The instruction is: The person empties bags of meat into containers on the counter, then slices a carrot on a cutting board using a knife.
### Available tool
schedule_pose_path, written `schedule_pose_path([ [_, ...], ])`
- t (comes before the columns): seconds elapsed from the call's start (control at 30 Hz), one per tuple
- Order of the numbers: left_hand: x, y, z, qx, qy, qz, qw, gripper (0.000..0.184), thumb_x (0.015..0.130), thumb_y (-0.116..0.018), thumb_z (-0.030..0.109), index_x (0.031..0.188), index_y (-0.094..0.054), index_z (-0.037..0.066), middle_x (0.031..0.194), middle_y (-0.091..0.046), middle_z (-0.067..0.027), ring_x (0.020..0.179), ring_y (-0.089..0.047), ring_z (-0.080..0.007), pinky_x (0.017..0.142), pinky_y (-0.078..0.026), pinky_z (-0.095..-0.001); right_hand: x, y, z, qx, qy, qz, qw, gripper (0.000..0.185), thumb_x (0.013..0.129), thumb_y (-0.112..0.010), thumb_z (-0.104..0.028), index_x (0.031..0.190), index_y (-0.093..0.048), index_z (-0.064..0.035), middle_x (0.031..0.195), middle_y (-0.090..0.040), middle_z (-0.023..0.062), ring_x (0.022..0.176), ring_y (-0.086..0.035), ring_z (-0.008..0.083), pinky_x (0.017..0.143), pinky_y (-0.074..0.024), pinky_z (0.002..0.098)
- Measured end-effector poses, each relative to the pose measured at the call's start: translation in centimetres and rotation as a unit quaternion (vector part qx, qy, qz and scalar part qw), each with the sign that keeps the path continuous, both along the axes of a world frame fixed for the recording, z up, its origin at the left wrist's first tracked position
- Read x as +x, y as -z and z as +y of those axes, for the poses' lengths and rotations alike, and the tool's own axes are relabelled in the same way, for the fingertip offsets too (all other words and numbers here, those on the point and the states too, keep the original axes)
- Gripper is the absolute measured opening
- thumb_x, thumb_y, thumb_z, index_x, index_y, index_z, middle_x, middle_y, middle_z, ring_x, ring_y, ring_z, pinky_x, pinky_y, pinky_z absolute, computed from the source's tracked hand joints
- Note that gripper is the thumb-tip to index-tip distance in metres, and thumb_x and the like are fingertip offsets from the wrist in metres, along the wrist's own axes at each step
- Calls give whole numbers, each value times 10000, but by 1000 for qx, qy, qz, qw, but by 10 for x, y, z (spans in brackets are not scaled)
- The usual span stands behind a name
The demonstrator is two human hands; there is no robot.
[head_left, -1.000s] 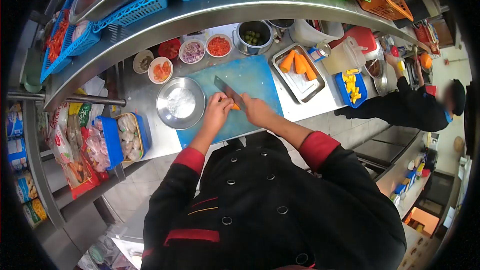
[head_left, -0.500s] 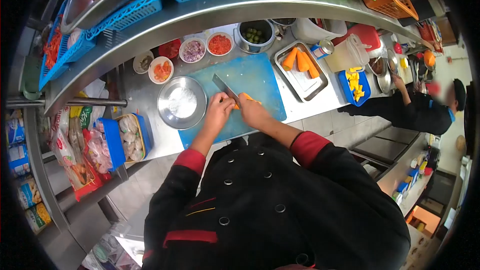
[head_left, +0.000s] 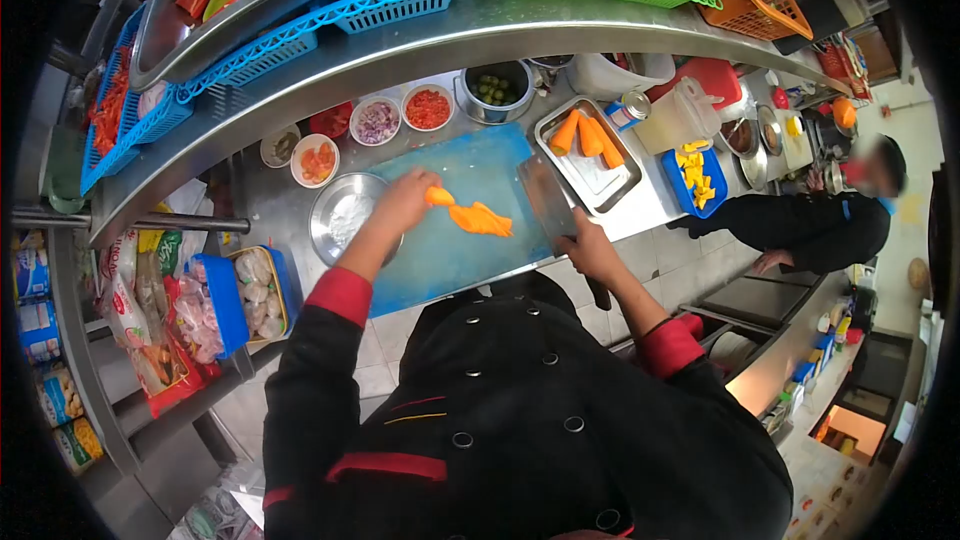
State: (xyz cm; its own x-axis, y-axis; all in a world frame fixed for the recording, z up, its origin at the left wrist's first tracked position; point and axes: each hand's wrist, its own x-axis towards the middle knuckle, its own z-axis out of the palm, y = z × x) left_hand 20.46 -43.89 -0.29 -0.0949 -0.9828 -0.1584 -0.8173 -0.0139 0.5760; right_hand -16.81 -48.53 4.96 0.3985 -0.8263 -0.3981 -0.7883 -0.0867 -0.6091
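Observation:
My left hand [head_left: 405, 201] is closed on a short orange carrot piece [head_left: 438, 197] above the left part of the blue cutting board [head_left: 450, 265]. Flat orange carrot slices [head_left: 481, 220] lie overlapping on the board, just right of that piece. At the board's right edge, my right hand [head_left: 590, 246] grips the handle of a broad knife [head_left: 545, 202], its blade pointing away from me. A round metal bowl [head_left: 345, 218] with something white in it stands left of the board, partly behind my left wrist.
A metal tray [head_left: 610, 190] holds several carrots. Beyond it is a blue container [head_left: 693, 180] of yellow pieces. Small bowls, including one of chopped onion [head_left: 376, 121], and a pot [head_left: 496, 92] line the back under a shelf [head_left: 430, 45]. Another person [head_left: 820, 225] stands at right.
My hands have moved apart. The knife has shifted right, off the carrot, and my left hand has lifted a piece up and left. The slices now show. The other person's arm has come down.

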Motion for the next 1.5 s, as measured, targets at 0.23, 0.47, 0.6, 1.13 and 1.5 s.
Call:
schedule_pose_path([
  [0.23, -7, 11, -31, -48, -29, -197, 979, 366, 853, -737, 206, 1208, -670, 146, 1323, -598, -129, 1262, -533, -360, 1013, -479, -479, -1, 43, 7, -39, -35, 41, 998, 359, 884, -656, -105, 1173, -456, -32, 916, -675, 330, 897, -650, 533, 785, -513, 594],
  [0.47, -105, 25, 29, -130, 86, -68, 985, 686, 875, -689, 523, 1453, -543, 183, 1562, -401, -155, 1498, -276, -367, 1213, -202, -593, 4, 43, 1, -29, -39, 55, 997, 406, 890, -638, -89, 1232, -425, -45, 906, -675, 327, 895, -652, 536, 792, -509, 604],
  [0.6, -126, 25, 26, -92, 18, -55, 994, 825, 850, -693, 584, 1519, -463, 159, 1631, -284, -166, 1523, -214, -398, 1225, -159, -606, 7, 42, -3, -12, -39, 72, 997, 410, 890, -635, -87, 1236, -420, -45, 910, -675, 326, 897, -651, 535, 794, -512, 600],
  [1.13, -144, 65, 32, -133, -34, -89, 987, 679, 954, -591, 460, 1505, -454, 86, 1610, -339, -158, 1519, -241, -372, 1226, -179, -578, 12, 41, -6, -16, -41, 47, 998, 396, 883, -642, -79, 1198, -409, -22, 904, -667, 332, 902, -650, 531, 794, -517, 590],
  [1.5, -154, 50, 46, -90, -41, -112, 989, 839, 949, -581, 551, 1555, -346, 20, 1644, -287, -180, 1536, -218, -371, 1243, -143, -546, 20, 38, 2, -51, -36, 75, 995, 438, 895, -654, -124, 1243, -423, 7, 912, -672, 347, 896, -659, 525, 794, -522, 581],
])
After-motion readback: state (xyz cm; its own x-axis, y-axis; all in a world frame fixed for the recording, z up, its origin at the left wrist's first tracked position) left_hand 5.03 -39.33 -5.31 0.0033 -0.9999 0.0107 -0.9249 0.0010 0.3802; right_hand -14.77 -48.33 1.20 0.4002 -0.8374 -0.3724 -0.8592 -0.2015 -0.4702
